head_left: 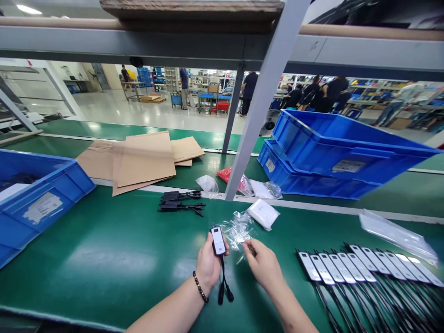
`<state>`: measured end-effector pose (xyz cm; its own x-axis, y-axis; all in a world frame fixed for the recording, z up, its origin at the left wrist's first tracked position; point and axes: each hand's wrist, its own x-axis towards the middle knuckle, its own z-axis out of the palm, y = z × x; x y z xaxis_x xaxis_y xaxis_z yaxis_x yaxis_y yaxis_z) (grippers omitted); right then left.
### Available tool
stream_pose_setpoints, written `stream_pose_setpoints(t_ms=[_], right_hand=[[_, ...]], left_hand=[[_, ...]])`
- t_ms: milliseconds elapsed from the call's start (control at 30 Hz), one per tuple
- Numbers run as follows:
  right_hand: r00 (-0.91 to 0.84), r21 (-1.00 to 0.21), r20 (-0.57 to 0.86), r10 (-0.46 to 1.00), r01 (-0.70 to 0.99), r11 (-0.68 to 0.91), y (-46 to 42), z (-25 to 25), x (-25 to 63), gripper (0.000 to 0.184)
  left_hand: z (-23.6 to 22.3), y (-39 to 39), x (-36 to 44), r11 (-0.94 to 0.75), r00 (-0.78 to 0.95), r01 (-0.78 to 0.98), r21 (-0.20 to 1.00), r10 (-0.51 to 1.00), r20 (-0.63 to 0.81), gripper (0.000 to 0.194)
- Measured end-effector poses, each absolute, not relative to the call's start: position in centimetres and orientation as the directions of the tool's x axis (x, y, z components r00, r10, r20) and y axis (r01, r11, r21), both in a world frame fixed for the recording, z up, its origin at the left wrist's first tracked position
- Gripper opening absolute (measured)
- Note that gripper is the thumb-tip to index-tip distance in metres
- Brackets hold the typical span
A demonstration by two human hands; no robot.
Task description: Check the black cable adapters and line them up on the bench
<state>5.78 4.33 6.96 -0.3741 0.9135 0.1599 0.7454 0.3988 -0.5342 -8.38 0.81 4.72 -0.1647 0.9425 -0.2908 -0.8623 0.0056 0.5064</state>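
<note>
Black casing with a pale face: the device lies in the left hand, fingers and thumb closed round its sides, face up. Two short leads hang from its lower end, toward the wearer. Beaded bracelet on the left wrist.

Right hand just beside, fingers curled in, thumb and fingertips drawn close at the near edge of some clear film. Cannot tell whether they pinch a piece.

Beyond the film, a white packet; behind that, bags, one red, one whitish, near the foot of a slanting grey post. Left of these, small black units with leads, lying side by side.

Well to the right, a row of similar devices, faces up, leads toward the wearer; a flat clear sleeve behind them. All on a green bench.

Farther out: brown cardboard in overlapping sheets, a blue bin at left, two stacked blue crates at right. Several people in the hall behind.
</note>
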Motion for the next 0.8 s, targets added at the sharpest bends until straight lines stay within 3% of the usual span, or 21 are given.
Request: stream_pose_setpoints(t_ms=[200,333,433,567,700,800], right_hand=[[-0.515,-0.703,-0.032,0.857,0.62,0.347,1.7,6.3,4.6,0.019],[-0.48,-0.734,-0.067,0.875,0.617,0.282,0.1,5.2,4.8,0.029],[-0.409,-0.627,-0.062,0.91,0.726,0.283,0.2,5.3,7.2,0.03],[-0.251,-0.372,-0.112,0.961,0.908,0.193,1.5,5.4,12.6,0.033],[-0.079,-0.175,-0.187,0.979,0.984,0.045,2.9,3.9,17.5,0.029],[0.026,-0.093,-0.192,0.981,0.995,-0.044,3.4,3.0,19.5,0.031]], left_hand=[[4.4,0.1,-7.5,0.053,-0.1,-0.853,0.519,0.96,-0.262,0.039],[3.8,-0.6,-6.3,0.146,-0.015,-0.797,0.586,0.965,-0.26,0.042],[3.6,-0.9,-6.0,0.202,0.077,-0.729,0.653,0.973,-0.216,0.04],[3.1,-0.9,-6.2,0.265,0.149,-0.57,0.778,0.964,-0.219,0.038],[3.2,-0.8,-6.3,0.229,0.083,-0.487,0.843,0.973,-0.217,0.035],[4.8,-1.3,-6.8,0.143,0.002,-0.383,0.913,0.988,-0.154,0.027]])
